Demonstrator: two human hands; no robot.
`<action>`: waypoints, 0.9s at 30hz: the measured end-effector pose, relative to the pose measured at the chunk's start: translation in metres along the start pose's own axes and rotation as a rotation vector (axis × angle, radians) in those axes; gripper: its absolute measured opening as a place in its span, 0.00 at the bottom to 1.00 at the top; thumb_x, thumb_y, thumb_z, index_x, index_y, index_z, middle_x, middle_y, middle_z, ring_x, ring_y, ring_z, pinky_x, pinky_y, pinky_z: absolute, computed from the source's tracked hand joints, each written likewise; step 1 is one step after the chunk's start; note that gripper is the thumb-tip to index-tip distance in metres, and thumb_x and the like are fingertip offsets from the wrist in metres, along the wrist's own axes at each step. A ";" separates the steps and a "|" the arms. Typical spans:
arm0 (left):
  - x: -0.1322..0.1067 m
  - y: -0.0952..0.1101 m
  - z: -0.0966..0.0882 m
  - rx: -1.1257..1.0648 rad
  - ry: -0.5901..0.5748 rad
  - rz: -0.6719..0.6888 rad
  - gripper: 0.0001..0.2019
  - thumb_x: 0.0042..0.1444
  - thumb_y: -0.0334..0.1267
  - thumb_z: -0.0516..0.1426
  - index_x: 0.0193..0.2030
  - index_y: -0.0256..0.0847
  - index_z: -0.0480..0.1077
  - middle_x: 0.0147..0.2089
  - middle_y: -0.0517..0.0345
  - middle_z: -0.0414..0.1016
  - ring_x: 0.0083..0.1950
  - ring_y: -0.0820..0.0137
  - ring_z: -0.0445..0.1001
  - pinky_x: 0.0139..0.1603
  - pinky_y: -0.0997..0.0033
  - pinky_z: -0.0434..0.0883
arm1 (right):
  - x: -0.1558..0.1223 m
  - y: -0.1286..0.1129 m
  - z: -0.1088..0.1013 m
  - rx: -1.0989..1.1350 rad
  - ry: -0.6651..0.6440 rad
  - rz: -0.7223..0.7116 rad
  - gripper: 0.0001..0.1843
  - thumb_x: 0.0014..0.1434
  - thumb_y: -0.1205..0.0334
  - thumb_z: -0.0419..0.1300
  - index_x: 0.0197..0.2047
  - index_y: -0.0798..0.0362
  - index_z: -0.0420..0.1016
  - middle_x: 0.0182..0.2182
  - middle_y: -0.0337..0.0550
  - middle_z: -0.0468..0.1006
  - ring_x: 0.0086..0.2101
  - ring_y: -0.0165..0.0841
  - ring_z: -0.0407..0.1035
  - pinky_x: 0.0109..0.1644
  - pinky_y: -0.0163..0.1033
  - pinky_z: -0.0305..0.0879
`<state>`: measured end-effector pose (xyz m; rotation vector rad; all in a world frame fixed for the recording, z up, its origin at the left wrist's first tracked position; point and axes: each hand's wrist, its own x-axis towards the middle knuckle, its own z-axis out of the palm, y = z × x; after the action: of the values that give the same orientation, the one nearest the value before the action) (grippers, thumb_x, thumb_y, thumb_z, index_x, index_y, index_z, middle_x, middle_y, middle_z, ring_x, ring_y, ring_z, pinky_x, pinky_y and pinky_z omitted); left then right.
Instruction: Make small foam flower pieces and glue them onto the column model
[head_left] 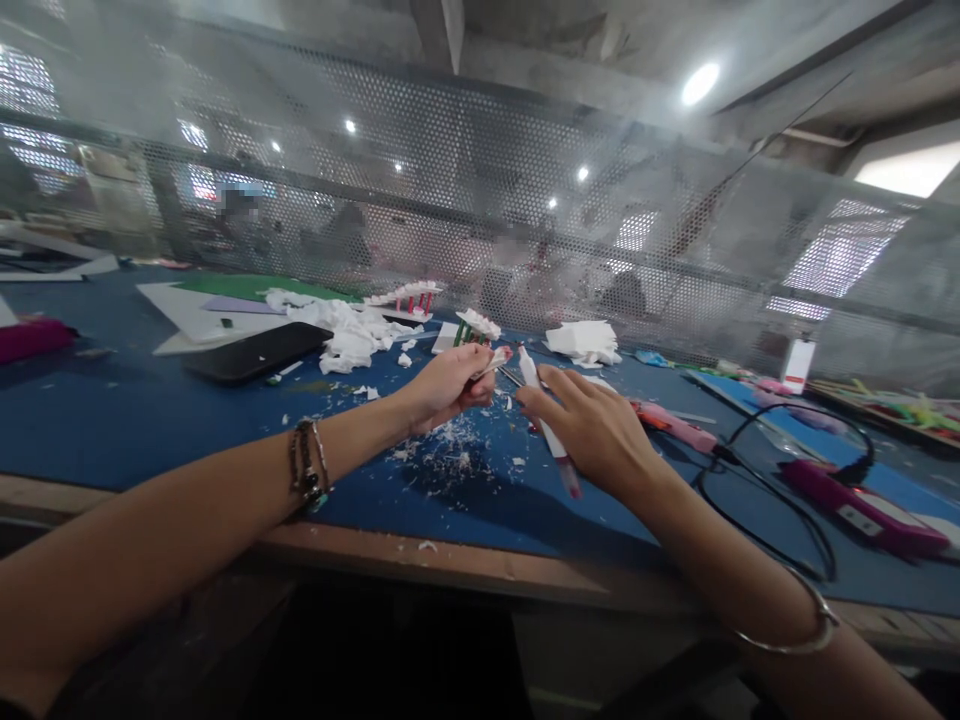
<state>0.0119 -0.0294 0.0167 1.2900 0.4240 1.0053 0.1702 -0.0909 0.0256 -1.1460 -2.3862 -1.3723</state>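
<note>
My left hand (pixel 456 385) is closed in a pinch around a small whitish piece (pixel 498 360) with reddish marks at its end; its exact kind is too small to make out. Between the fingers of my right hand (pixel 604 425) is a white marker pen (pixel 556 446) with a red lower end, slanting with its upper tip near that piece. White shavings (pixel 461 458) are scattered on the blue table below. Just behind my left hand stands a small model with green posts and a white top (pixel 478 324).
A black phone (pixel 259 352) and crumpled white scraps (pixel 352 330) lie left, near another model with red posts (pixel 420 296). White paper (pixel 583 342) is behind the pen. A pink glue gun (pixel 679 428), black cable (pixel 817 545) and magenta power strip (pixel 862 508) occupy the right. Perforated metal mesh (pixel 450 170) borders the back.
</note>
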 end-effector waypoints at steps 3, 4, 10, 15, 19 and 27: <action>-0.001 0.001 0.001 0.012 0.001 0.004 0.14 0.59 0.29 0.41 0.22 0.38 0.53 0.11 0.68 0.52 0.14 0.83 0.51 0.18 0.84 0.54 | 0.000 -0.001 0.000 0.008 0.013 -0.023 0.06 0.57 0.65 0.49 0.38 0.51 0.63 0.40 0.44 0.69 0.33 0.31 0.62 0.31 0.34 0.53; -0.001 0.001 0.001 0.018 -0.004 0.009 0.14 0.59 0.29 0.41 0.22 0.38 0.54 0.11 0.69 0.52 0.14 0.82 0.50 0.18 0.84 0.54 | 0.000 -0.001 0.000 0.008 0.005 -0.020 0.06 0.57 0.65 0.48 0.38 0.51 0.64 0.40 0.44 0.69 0.32 0.30 0.62 0.30 0.34 0.53; 0.001 -0.002 -0.001 0.066 0.030 0.039 0.11 0.58 0.29 0.43 0.24 0.38 0.54 0.13 0.69 0.54 0.15 0.83 0.50 0.19 0.83 0.53 | 0.001 -0.001 0.000 0.017 0.032 -0.013 0.07 0.58 0.66 0.47 0.38 0.51 0.64 0.40 0.45 0.69 0.32 0.30 0.61 0.30 0.34 0.52; 0.003 -0.005 -0.003 0.134 0.047 0.116 0.09 0.57 0.28 0.44 0.25 0.38 0.54 0.13 0.68 0.57 0.15 0.83 0.52 0.18 0.81 0.50 | 0.000 -0.001 0.000 0.014 -0.019 0.015 0.06 0.57 0.66 0.48 0.37 0.52 0.64 0.39 0.45 0.69 0.32 0.30 0.62 0.30 0.34 0.53; 0.003 -0.004 -0.003 0.185 0.071 0.142 0.09 0.56 0.28 0.46 0.26 0.38 0.55 0.15 0.66 0.61 0.14 0.83 0.52 0.18 0.79 0.50 | 0.000 -0.001 0.001 0.012 0.002 -0.018 0.07 0.57 0.67 0.48 0.37 0.51 0.65 0.39 0.45 0.70 0.32 0.30 0.62 0.29 0.34 0.53; 0.003 -0.003 -0.005 0.226 0.081 0.165 0.08 0.56 0.28 0.46 0.26 0.38 0.56 0.17 0.64 0.64 0.15 0.83 0.53 0.19 0.78 0.50 | 0.001 -0.002 -0.001 -0.013 -0.034 -0.012 0.06 0.56 0.68 0.49 0.37 0.51 0.64 0.40 0.45 0.70 0.32 0.31 0.62 0.29 0.33 0.53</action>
<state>0.0112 -0.0242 0.0135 1.5090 0.5100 1.1767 0.1679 -0.0914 0.0255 -1.1695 -2.4147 -1.3846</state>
